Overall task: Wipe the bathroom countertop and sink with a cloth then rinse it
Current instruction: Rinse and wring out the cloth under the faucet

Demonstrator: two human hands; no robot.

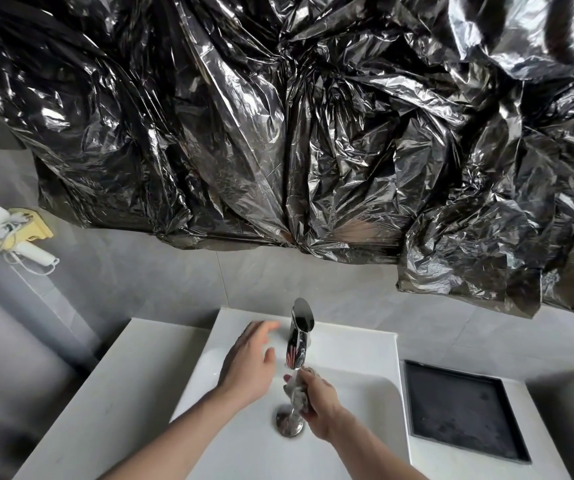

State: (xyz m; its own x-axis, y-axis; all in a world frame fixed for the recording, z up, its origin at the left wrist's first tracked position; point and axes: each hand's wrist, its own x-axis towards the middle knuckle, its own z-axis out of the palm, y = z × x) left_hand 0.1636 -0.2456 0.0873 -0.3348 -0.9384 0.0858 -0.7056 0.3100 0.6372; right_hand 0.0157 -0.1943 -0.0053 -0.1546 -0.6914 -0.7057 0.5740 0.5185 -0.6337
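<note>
The right hand gripped a grey, wet cloth bunched in its curled fingers, under the spout of the chrome faucet and above the round metal drain. Most of the cloth was hidden inside the fist. The left hand hovered with relaxed fingers beside the faucet (its fingertips were blurred). The white sink was smooth and glossy. Crumpled black plastic sheet covered the wall above.

Your grey cloth is bunched, wet, under the chrome faucet, above the drain. White sink sits mid-countertop, faucet at its back edge.
</note>
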